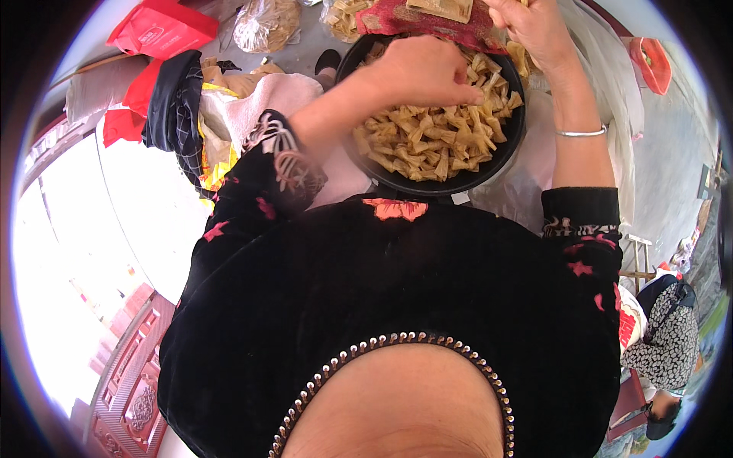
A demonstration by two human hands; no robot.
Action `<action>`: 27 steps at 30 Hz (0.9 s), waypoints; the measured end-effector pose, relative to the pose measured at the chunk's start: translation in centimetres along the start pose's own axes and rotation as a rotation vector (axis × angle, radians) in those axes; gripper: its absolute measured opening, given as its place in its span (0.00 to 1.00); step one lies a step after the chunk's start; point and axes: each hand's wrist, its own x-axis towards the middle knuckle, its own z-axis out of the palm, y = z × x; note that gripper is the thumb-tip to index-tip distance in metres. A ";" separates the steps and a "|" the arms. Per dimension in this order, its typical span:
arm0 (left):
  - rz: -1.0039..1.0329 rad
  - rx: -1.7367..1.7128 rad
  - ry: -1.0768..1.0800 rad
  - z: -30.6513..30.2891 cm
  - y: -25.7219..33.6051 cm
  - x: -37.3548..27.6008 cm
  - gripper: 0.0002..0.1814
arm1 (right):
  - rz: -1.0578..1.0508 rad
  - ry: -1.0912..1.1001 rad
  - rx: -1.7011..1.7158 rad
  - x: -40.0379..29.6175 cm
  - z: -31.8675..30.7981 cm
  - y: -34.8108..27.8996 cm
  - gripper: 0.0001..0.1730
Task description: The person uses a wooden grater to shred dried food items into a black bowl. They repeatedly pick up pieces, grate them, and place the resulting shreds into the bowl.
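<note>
A round black pan-like container (378,179) in front of me is heaped with folded tan, paper-like pieces (424,140). My left hand (421,68) reaches over the heap, its fingertips low among the pieces at the right side. Whether they pinch one cannot be made out. At the top edge of the view, my right hand (532,28) is raised with curled fingers, partly cut off; what is between them is unclear. A silver bangle (581,132) circles that wrist. Across the container's far rim lies a red patterned cloth (395,20), with a flat tan stack (440,8) on it.
Clear plastic bags (267,26) of tan material stand beyond the container. To the left are a red bag (163,30) and a dark checked cloth (186,114). Translucent plastic sheeting (615,114) hangs at right, near an orange-red basket (651,66). Another person (667,338) is farther right.
</note>
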 end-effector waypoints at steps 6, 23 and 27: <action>-0.115 0.249 -0.095 5.4 -0.5 1.8 0.18 | -0.013 -0.004 0.002 0.3 0.1 -0.2 0.14; 0.112 -1.420 -0.142 -3.2 -2.8 -0.6 0.16 | -0.221 -0.354 0.209 -2.2 0.3 -1.0 0.07; 0.115 -1.247 -0.023 -3.3 -2.5 -0.2 0.17 | -0.164 -0.339 0.149 -2.2 0.0 -1.9 0.13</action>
